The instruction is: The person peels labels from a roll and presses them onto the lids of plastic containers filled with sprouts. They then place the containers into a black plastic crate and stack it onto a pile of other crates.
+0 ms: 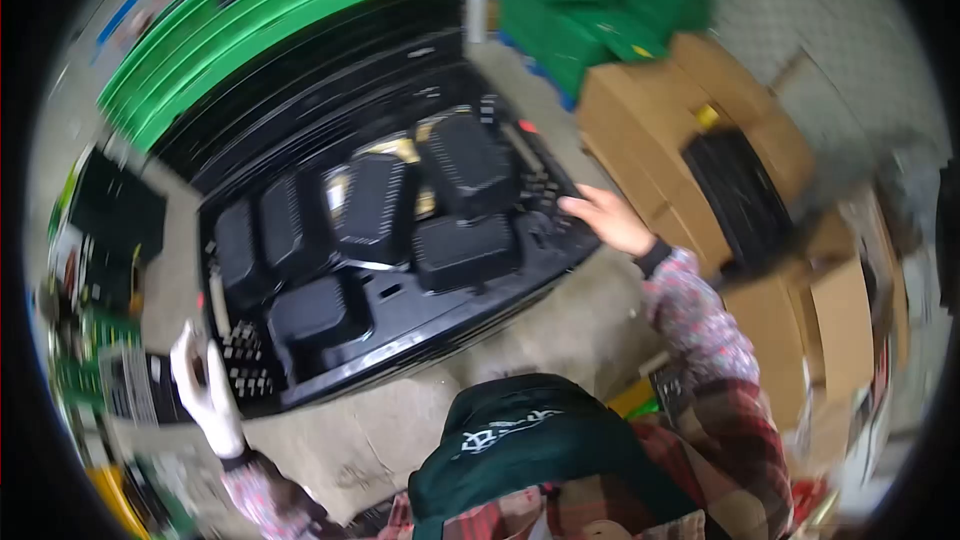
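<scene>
In front of me is a black plastic crate (400, 325) with perforated ends, seen at a slant. Several black ribbed trays (378, 202) lie in it, most of them upside down, with pale and yellowish packaging (400, 148) showing between them. My left hand (207, 390), in a white glove, is by the crate's near left corner; a gap shows between thumb and fingers. Bare, my right hand (612, 222) reaches to the right rim with its fingers stretched out, the fingertips at the edge. Blur hides whether either hand presses on the crate.
Behind the crate are black crates (330, 60) and a bright green crate (290, 10). Green containers (600, 5) stand at the back right. Open cardboard boxes (650, 125) crowd the right side, one with a black tray (738, 195) on it. Dark green crates (110, 220) line the left.
</scene>
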A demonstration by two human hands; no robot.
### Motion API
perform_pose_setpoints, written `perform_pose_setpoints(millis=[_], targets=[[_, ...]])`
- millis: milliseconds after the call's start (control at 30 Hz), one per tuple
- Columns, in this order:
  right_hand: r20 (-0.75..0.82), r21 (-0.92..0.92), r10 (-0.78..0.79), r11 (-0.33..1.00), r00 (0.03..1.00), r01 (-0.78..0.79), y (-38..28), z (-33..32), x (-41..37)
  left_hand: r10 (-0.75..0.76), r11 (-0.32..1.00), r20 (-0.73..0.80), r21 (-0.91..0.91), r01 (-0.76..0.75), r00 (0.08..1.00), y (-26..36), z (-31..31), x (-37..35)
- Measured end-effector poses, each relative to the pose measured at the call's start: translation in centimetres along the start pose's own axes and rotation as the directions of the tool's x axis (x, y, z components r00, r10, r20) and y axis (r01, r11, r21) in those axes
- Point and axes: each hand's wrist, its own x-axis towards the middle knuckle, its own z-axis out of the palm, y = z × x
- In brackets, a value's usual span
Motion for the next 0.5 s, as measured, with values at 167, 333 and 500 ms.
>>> perform_pose_setpoints(millis=[167, 333, 500], targets=[[-0.046, -0.034, -0.004, 0.999, 0.999, 0.002, 3.2, 0.3, 0.9, 0.458, 0.888, 0.348, -0.215, -0.406, 0.818, 12.4, 8.5, -4.3], [-0.261, 0.104, -0.125, 0.982, 0.957, 0.157, 4.1, 1.9, 2.1, 0.476, 0.818, 0.4, 0.124, -0.561, 0.783, 11.0, 13.3, -6.1], [-0.598, 0.055, -0.143, 0.974, 0.789, 0.218, 2.0, 3.6, 2.0, 0.528, 0.807, 0.268, 0.139, -0.574, 0.806, 9.4, 14.7, -6.3]])
